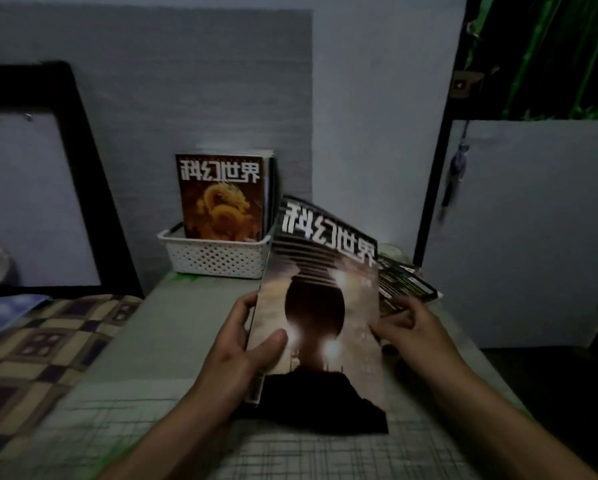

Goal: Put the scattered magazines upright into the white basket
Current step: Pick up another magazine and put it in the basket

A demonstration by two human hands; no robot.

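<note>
A dark magazine with a black sphere on its cover [320, 306] is lifted off the bed in front of me. My left hand [247, 344] grips its left edge, thumb on the cover. My right hand [408, 327] touches its right edge, fingers spread. Behind it, the white perforated basket [214, 259] stands by the wall. A magazine with a golden dragon cover [221, 199] stands upright in it, with more behind. Another magazine with green print [406, 285] lies flat to the right, partly hidden by the held one.
The bed has a pale checked sheet [290, 455] and a brown patterned blanket [41, 341] at the left. A black-framed board [41, 188] leans at the left. A white panel [533, 230] stands at the right, and the wall is close behind the basket.
</note>
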